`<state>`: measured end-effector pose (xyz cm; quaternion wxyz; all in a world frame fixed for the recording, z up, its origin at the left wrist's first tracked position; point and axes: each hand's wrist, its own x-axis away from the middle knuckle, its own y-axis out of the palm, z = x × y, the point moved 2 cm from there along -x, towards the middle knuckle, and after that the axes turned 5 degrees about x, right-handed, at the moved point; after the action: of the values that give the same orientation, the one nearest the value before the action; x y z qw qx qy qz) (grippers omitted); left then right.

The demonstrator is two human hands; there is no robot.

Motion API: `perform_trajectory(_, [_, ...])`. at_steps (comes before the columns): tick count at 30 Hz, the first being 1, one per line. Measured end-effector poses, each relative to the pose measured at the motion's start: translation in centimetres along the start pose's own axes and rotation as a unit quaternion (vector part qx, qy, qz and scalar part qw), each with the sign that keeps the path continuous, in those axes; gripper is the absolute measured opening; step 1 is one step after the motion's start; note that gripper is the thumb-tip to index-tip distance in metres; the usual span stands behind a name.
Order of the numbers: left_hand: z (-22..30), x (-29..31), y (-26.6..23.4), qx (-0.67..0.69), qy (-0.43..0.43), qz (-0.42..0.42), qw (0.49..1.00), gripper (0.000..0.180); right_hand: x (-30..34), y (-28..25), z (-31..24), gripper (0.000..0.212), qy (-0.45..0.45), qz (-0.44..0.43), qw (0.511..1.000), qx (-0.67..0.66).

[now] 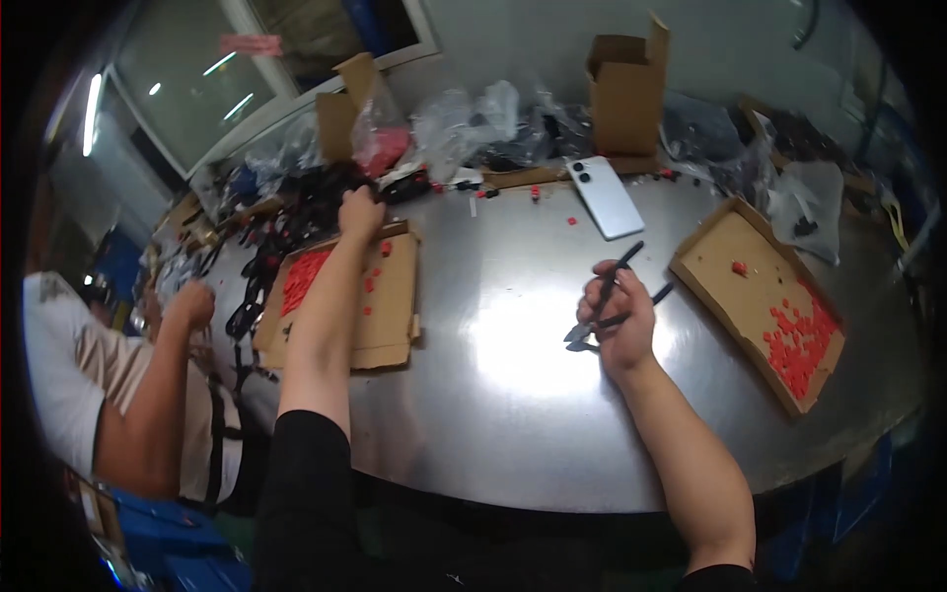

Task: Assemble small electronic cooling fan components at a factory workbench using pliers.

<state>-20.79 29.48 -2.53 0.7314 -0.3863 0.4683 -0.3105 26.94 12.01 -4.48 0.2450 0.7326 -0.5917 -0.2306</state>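
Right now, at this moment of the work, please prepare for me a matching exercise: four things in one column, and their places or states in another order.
Things:
1. black-handled pliers
2. phone
3. left cardboard tray
4. right cardboard tray

Places or states:
A. partly hidden by the left forearm
B. has no arm over it, with red pieces gathered toward its near end
C. held in the right hand
D. pale, lying with its camera side up on the metal table

Right pairs: 1-C, 2-D, 3-A, 4-B.
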Motion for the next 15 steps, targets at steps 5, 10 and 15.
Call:
perform_trajectory(5, [1.1,0.4,-3.6,0.115,-0.035,0.116,0.986,0.036,0.1,-0.8,-0.3,0.035,-0.007,0.026,1.000,-0.014])
perform_trajectory(10, [0.1,3.9,-8.8,0.564,-0.119,0.163,0.801,0.023,-0.6,-0.6,0.2,0.045,-0.007,0.025,0.999,0.020])
perform_trajectory(15, [6.0,12.2,-10.8,0.750,-0.114,-0.068,0.648,0.014,1.5,1.4,-3.6,0.071,-0.126,0.002,0.956,0.267])
